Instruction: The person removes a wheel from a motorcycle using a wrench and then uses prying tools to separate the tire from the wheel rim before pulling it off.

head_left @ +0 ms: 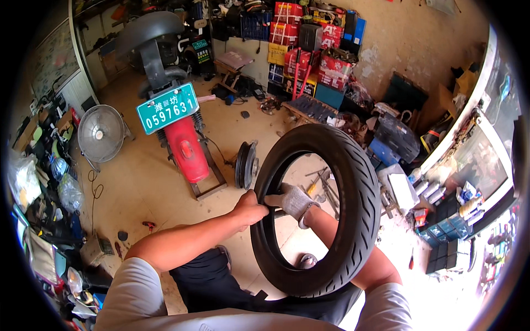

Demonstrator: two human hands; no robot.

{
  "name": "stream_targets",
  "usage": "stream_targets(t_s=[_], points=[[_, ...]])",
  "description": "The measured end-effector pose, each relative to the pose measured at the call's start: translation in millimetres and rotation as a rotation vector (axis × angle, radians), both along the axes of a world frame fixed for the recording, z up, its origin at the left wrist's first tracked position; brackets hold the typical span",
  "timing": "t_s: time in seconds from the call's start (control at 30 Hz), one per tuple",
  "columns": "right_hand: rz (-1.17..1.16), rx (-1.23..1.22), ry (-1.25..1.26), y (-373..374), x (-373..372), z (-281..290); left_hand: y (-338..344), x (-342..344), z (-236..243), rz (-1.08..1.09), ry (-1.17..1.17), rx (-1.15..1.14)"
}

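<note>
A black scooter tyre [361, 193] with a grooved tread stands upright in front of me, its lower edge against my dark trousers. My left hand [249, 211] is bare and closed on the tyre's left sidewall. Through the tyre's opening reaches my right arm. My right hand [291, 202], in a grey knit glove, is curled over the inner edge of the same side, close to the left hand. Part of its fingers is hidden by the tyre. Beyond the tyre, a wheel hub with a black rim [245, 164] stands on the floor.
Ahead on the left is a scooter with a red rear mudguard [186, 151] and a green plate [168, 108]. A round floor fan [102, 134] stands farther left. Hand tools [326, 190] lie on the floor. Red boxes [335, 71] are stacked by the wall; storage bins [446, 230] sit right.
</note>
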State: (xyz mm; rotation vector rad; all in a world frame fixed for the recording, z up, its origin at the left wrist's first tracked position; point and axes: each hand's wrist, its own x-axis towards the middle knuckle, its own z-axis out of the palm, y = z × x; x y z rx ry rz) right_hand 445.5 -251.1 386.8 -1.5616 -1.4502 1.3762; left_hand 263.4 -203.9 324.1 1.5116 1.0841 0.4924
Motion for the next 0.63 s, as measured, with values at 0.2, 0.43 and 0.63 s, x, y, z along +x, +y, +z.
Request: stream_targets(t_s=[0.2,0.43,0.63], points=[[0.035,-0.022,-0.231,3,4,0,0,-11,-14,0.023,0.102,0.027],[0.089,-0.005,-0.497,21,4,1,2,-34,-5,-0.004,-0.049,-0.098],[0.018,-0.101,-0.170,28,-8,-16,1,-60,-10,-0.023,-0.153,-0.213]])
